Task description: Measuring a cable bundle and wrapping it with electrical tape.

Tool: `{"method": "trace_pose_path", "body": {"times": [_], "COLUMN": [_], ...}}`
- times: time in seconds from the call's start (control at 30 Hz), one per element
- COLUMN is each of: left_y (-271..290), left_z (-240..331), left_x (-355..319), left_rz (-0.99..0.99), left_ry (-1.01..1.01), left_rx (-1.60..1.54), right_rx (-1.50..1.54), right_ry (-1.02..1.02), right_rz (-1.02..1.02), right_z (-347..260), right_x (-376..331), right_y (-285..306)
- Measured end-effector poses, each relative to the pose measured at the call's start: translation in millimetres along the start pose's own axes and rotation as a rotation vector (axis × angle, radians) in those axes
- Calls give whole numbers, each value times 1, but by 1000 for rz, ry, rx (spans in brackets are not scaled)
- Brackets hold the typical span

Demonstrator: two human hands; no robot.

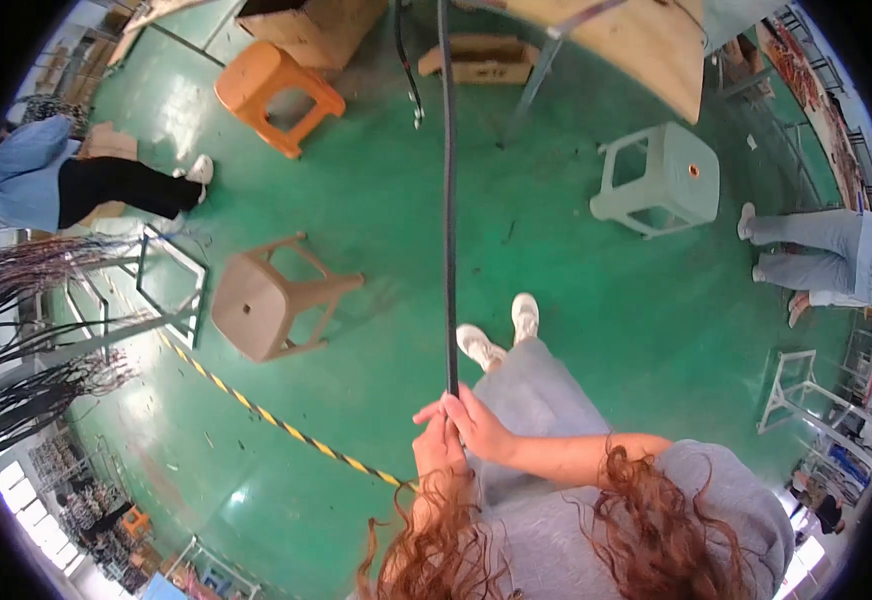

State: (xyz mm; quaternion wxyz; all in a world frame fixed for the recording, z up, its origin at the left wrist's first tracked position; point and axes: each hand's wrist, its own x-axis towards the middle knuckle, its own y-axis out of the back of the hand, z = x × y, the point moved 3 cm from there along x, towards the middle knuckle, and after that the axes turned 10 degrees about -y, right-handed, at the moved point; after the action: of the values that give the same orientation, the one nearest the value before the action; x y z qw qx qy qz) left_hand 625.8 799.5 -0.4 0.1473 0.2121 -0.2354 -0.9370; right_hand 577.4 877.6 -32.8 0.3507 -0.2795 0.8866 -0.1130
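Note:
A long black sleeved cable (pixel 449 220) stretches straight from the top edge down to my hands in front of my body. Around its near end my right hand (pixel 480 428) is closed, thumb and fingers pinching it. Just below and to the left, my left hand (pixel 440 445) is closed against the same cable, one finger pointing out to the left. The cable's very end is hidden among my fingers. A second, shorter dark cable (pixel 405 60) hangs at the top, with small connectors at its lower end.
An orange stool (pixel 266 90), a brown stool (pixel 251 305) and a pale green stool (pixel 671 175) stand on the green floor. A wooden table (pixel 646 45) is at the top right. Cable bundles (pixel 46 270) hang on a rack at left. Two people stand farther off, left and right.

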Motion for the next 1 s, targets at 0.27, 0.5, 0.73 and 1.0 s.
{"method": "trace_pose_path", "body": {"times": [0.27, 0.5, 0.73, 1.0], "left_y": [-2, 36, 4, -55], "left_z": [-53, -59, -22, 61], "left_x": [55, 135, 224, 335], "left_rz": [158, 190, 83, -55], "left_ry": [75, 286, 387, 528], "left_rx": [-136, -325, 87, 326], "right_rx": [-319, -722, -1071, -1461], "right_ry": [-295, 328, 572, 767], "right_rz": [-18, 205, 1021, 1307], "right_z": [7, -227, -554, -689], "right_x": [78, 208, 416, 644], "right_y": [4, 190, 419, 552]}}
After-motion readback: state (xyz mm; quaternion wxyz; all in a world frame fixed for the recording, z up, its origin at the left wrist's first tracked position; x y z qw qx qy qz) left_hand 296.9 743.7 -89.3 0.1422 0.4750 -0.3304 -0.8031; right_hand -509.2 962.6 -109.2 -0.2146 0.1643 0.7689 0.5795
